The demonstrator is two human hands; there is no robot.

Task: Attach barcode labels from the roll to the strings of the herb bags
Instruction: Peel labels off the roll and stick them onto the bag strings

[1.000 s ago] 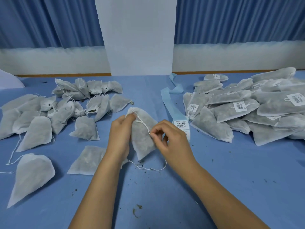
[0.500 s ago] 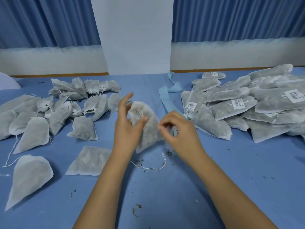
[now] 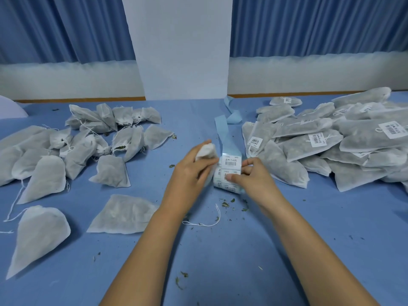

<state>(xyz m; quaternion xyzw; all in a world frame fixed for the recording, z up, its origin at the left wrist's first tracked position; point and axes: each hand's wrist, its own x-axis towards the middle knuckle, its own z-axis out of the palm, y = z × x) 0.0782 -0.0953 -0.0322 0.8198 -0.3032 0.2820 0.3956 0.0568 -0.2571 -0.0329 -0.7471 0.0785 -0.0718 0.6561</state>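
Observation:
My left hand (image 3: 191,173) grips a white herb bag (image 3: 206,151) at the middle of the blue table, pressing it against the left side of the label roll (image 3: 229,171). The roll lies on the cloth with white barcode labels facing up. My right hand (image 3: 254,178) holds the roll from the right, thumb on a label. The bag's white string (image 3: 205,224) trails on the cloth below my left wrist. A strip of blue backing paper (image 3: 223,129) runs away from the roll toward the wall.
A pile of unlabelled herb bags (image 3: 84,142) covers the left side, with single bags (image 3: 123,215) nearer me. Labelled bags (image 3: 331,140) are heaped on the right. Herb crumbs (image 3: 231,205) are scattered near the roll. A white pillar (image 3: 183,47) stands behind the table.
Both hands moved away from me and right to the label roll. My right hand let go of the string and took hold of the roll; my left hand carried the bag along.

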